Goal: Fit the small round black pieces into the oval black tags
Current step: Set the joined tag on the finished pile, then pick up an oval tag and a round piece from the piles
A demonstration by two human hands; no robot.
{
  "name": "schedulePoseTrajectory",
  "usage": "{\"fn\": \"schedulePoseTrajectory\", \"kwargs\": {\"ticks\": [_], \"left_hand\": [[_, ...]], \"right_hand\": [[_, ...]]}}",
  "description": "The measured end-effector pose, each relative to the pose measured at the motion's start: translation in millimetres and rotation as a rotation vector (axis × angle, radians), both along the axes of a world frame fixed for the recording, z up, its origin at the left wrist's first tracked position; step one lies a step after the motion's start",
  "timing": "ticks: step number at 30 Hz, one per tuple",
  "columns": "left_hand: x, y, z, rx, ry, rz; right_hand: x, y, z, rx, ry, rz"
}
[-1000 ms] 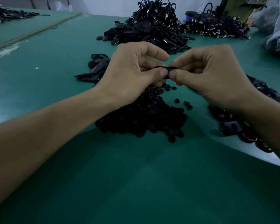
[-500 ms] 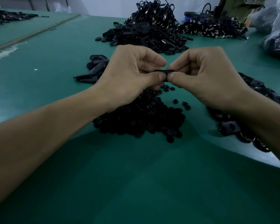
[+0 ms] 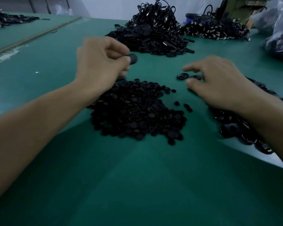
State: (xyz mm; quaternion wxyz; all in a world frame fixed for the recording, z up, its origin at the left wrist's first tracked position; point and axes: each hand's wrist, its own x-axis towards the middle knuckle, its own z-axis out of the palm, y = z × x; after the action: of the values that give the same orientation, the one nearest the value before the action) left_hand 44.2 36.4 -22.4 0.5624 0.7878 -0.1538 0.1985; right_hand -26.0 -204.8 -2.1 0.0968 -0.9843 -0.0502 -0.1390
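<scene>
Nearest, at 6 o'clock: bare green table (image 3: 137, 185). Just beyond, at centre: heap of small round black pieces (image 3: 137, 111), a few strays off its 3 o'clock side. Easily scattered by a forearm sweeping low across; risk too of lifting two at once, black on black in dim light. At 3 to 4 o'clock, partly under the right forearm: pile of oval black tags (image 3: 235, 129), liable to be dragged toward the table's pale edge by that arm. Farther, at 2 o'clock: right hand (image 3: 219, 82), thumb and forefinger straight and parted, flanking a loose oval tag (image 3: 182, 76) flat on the table; no grip visible, contact lost in blur. Likely to skid away rather than lift if pinched off-centre. At 11 o'clock: left hand (image 3: 103, 62), raised, thumb and curled fingers pinching the held tag (image 3: 133, 59), one end poking out toward 3 o'clock. Fitted with a round piece or not: impossible to tell. Danger of setting it aside unfilled, or of dropping it into the heap. Farthest, at 12 and 1 o'clock: tall mounds of corded tags (image 3: 153, 35); clear bags (image 3: 281, 38) at 2 o'clock. No brand, label or writing legible anywhere.
</scene>
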Motion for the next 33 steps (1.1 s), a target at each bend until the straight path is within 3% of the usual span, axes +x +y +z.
{"fn": "schedulePoseTrajectory", "kwargs": {"ticks": [2,5,11,20,26,30,33], "left_hand": [[10.3,13.5,0.7,0.045,-0.025,0.125],[21.3,26.8,-2.3,0.088,-0.004,0.193],[28.6,38.8,-10.3,0.352,-0.007,0.277],[27.1,40.9,-10.9,0.535,0.031,0.358],[16.6,28.6,-6.1,0.487,-0.054,0.353],[-1.3,8.6,1.7,0.413,-0.152,0.182],[-19.2,-10.1,6.2,0.328,-0.185,0.037]], "right_hand": [[0.9,-5.4,2.4,-0.142,0.134,-0.099],[-1.8,-4.3,2.7,-0.126,0.245,-0.112],[2.0,-9.0,-2.5,0.007,0.160,-0.092],[5.9,-12.3,-7.1,0.153,0.077,-0.077],[3.1,-6.7,-5.9,0.277,-0.039,-0.022],[-0.2,2.0,-6.2,0.393,-0.067,0.043],[-3.0,8.8,-6.5,0.353,-0.137,0.120]]}}
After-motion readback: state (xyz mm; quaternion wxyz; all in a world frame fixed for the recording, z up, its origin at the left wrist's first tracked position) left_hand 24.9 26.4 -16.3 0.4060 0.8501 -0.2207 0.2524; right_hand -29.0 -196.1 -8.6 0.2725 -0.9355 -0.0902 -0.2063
